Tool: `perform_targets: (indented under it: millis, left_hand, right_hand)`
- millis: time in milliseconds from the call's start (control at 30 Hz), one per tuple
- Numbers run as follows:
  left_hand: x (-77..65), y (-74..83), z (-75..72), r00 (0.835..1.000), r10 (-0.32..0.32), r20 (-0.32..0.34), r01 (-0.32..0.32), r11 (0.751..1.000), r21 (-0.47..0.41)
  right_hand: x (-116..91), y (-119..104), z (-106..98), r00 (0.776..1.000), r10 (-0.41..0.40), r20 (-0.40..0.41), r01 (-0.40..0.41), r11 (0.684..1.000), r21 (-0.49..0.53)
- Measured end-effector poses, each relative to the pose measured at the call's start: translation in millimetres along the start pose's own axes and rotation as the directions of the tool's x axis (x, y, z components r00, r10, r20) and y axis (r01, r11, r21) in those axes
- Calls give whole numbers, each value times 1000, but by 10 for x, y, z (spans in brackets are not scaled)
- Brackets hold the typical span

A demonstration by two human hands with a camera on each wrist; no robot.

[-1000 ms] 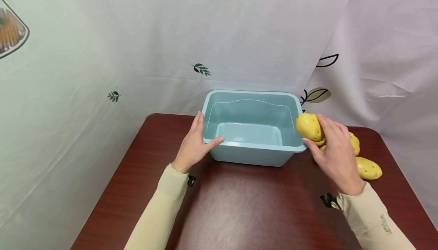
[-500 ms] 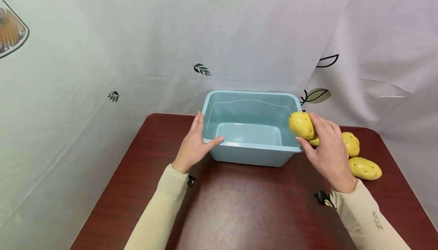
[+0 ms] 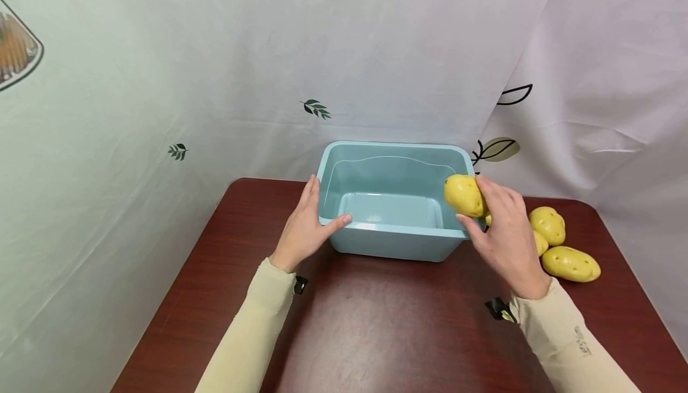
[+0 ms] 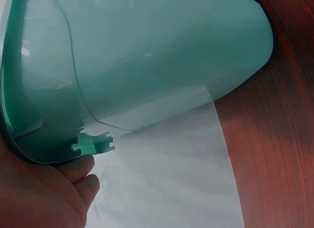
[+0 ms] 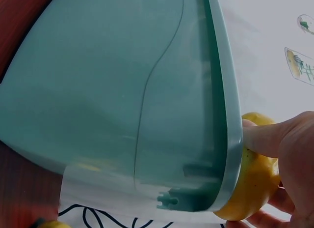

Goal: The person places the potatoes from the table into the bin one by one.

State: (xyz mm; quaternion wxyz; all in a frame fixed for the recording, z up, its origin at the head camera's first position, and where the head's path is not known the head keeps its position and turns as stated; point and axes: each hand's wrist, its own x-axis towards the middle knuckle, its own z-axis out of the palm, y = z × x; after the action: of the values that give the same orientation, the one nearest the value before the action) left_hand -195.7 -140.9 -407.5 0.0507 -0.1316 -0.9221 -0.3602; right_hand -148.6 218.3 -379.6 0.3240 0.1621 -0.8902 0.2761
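Observation:
A light blue plastic bin (image 3: 392, 243) stands against the cloth at the back of the table; no contents show in the head view. My left hand (image 3: 304, 226) holds its front left corner, thumb over the front rim and fingers along the left outer side. In the left wrist view, fingertips (image 4: 81, 169) curl below the rim. My right hand (image 3: 505, 232) grips a yellow potato (image 3: 464, 195) between thumb and fingers, over the bin's right end. In the right wrist view the bin's rim partly hides that potato (image 5: 255, 184).
Several more potatoes lie right of the bin, among them a round one (image 3: 547, 226) and a long one (image 3: 571, 264). Another shows partly behind my right hand. The dark red wooden table (image 3: 376, 321) meets white printed cloth (image 3: 398, 52) at the back and sides.
My right hand has moved left with its potato, from beside the bin's right rim to over its right end. More of the potatoes behind it now show. The left hand stays put.

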Motion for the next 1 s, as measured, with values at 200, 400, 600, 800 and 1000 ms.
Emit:
perform_targets:
  millis: [200,400,600,800,1000]
  left_hand:
    - [-2,-2,1,1000,-3,2,3,1000,3]
    - [3,-3,-1,1000,-3,-1,3,1000,0]
    - [-1,5,2,1000,0,1,0,1000,4]
    - [-5,5,4,1000,1,-2,-1,1000,2]
    - [-2,4,8,1000,0,-1,0,1000,1]
  right_hand:
    - [17,-39,44,1000,10,24,-10,1000,10]
    - [24,-74,93,999,10,35,-11,1000,27]
    - [39,-105,140,999,2,37,-3,1000,24]
    - [58,-136,202,999,-5,48,3,999,36]
    - [75,-161,266,998,-8,57,5,999,50]
